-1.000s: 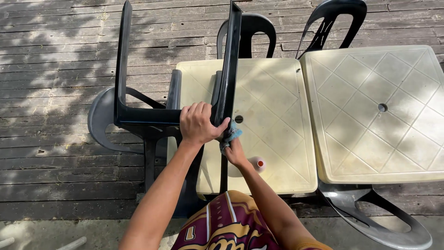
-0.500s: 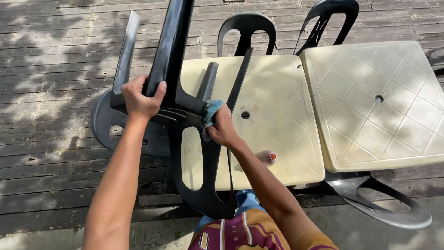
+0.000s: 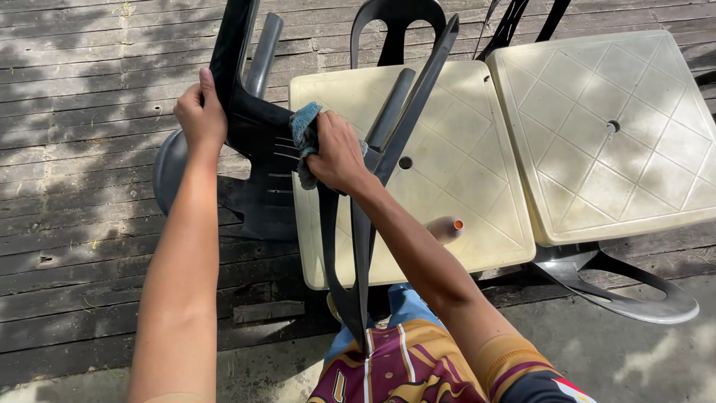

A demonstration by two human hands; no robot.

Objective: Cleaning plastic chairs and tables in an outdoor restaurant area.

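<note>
Two hands work on a black chair [image 3: 257, 142] tipped up at centre left of the frame. Left hand [image 3: 200, 116] has its fingers clamped on the chair's upper edge; right hand [image 3: 337, 153] has its fingers closed around a blue cloth [image 3: 304, 123], pressing it against the chair just right of the left hand. Behind lies a cream bench [image 3: 447, 149], with a second bench [image 3: 611, 127] at upper right. A small bottle [image 3: 446, 227] on the near bench is partly hidden by the right forearm. Chair legs are cut off at the top edge. Compared with half a second ago, the chair sits closer and more to the right, and the cloth is higher on it
</note>
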